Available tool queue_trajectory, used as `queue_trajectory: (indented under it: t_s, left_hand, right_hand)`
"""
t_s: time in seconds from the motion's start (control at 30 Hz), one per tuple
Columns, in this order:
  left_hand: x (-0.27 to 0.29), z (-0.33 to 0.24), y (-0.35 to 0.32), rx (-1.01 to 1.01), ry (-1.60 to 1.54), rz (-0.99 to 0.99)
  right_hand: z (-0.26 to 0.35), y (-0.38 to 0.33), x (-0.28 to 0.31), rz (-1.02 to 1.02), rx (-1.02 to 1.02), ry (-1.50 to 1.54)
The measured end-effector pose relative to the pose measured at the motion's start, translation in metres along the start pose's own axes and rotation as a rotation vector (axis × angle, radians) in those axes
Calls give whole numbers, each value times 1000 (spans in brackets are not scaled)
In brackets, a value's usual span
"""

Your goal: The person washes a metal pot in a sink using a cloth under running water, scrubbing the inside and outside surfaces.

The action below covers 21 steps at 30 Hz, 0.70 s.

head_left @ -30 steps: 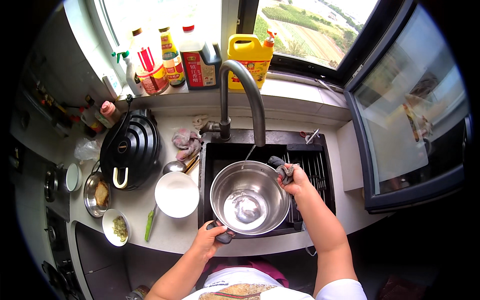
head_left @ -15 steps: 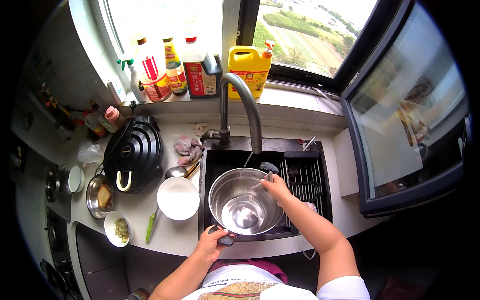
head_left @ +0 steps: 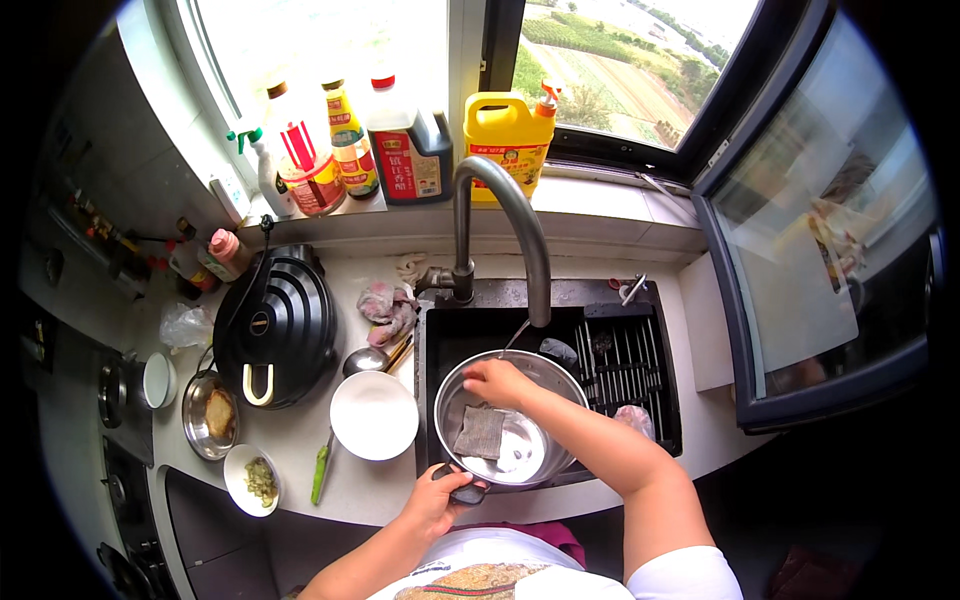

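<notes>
A shiny steel pot (head_left: 568, 400) rests over the black sink, tilted slightly. My left hand (head_left: 440, 497) is closed around its black handle (head_left: 468, 494) at the near side. Inside the pot, my right hand (head_left: 500, 383) is by the left inner wall with its fingers curled. A grey cloth (head_left: 480, 432) spreads just below those fingers and seems pinched at its upper edge; the grip is partly hidden. From the grey faucet (head_left: 512, 200), a thin stream of water falls towards the pot's far rim.
Left of the sink (head_left: 427, 345) are a white bowl (head_left: 374, 415), a ladle (head_left: 366, 361), a green-handled knife (head_left: 320, 474), food bowls and a black round appliance (head_left: 275, 325). A rack (head_left: 625, 370) fills the sink's right side. Bottles line the sill; an open window pane (head_left: 800, 300) juts in.
My right hand has moved from the pot's right rim leftward to its inner left wall. The grey cloth now shows spread inside the pot. My left hand still grips the handle.
</notes>
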<state>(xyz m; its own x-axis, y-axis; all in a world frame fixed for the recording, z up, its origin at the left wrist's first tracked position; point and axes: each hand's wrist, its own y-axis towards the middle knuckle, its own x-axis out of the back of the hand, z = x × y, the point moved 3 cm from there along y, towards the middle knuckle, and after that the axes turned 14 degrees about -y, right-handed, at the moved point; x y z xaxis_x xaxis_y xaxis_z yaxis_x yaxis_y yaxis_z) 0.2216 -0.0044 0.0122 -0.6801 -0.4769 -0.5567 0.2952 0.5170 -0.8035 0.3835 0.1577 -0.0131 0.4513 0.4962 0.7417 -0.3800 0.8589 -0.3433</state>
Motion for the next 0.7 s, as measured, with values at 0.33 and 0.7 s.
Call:
queue_trajectory:
  t_s: [0.33, 0.7]
  left_hand:
    - [-15, 9, 1, -99, 41, -85]
    - [3, 20, 4, -207, -83, -129]
  right_hand:
    - [-38, -5, -75, 634, 198, -495]
    - [-64, -9, -95, 682, 219, -893]
